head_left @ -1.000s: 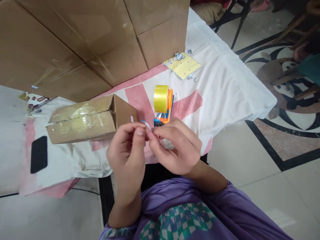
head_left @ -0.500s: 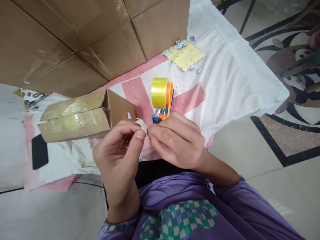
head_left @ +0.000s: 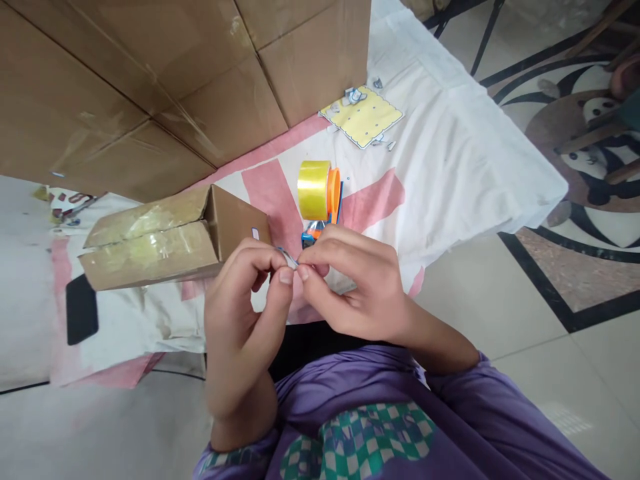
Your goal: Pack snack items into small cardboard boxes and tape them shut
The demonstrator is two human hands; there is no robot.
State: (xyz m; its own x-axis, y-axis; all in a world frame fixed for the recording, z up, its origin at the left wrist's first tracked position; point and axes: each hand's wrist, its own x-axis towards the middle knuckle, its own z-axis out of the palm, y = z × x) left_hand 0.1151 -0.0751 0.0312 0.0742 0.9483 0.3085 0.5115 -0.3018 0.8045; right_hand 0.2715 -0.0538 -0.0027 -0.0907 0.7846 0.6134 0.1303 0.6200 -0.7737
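My left hand and my right hand meet fingertip to fingertip over the near edge of the table. Together they pinch a tiny white sticker with a blue rim. Both hands are closed in a pinch. Just beyond them stands a tape dispenser, orange and blue, with a yellow roll of tape. To the left lies a small cardboard box, taped along its top, with a small white label on its end face. A yellow sticker sheet with scraps around it lies farther back.
A large cardboard box fills the back left of the table. The table wears a white and pink cloth. A black phone lies at the left. Tiled floor with a cartoon mat and chair legs is to the right.
My hands have stayed together at the pinch, with the fingers shifting slightly on the sticker. The view has drifted a little; nothing on the table has moved.
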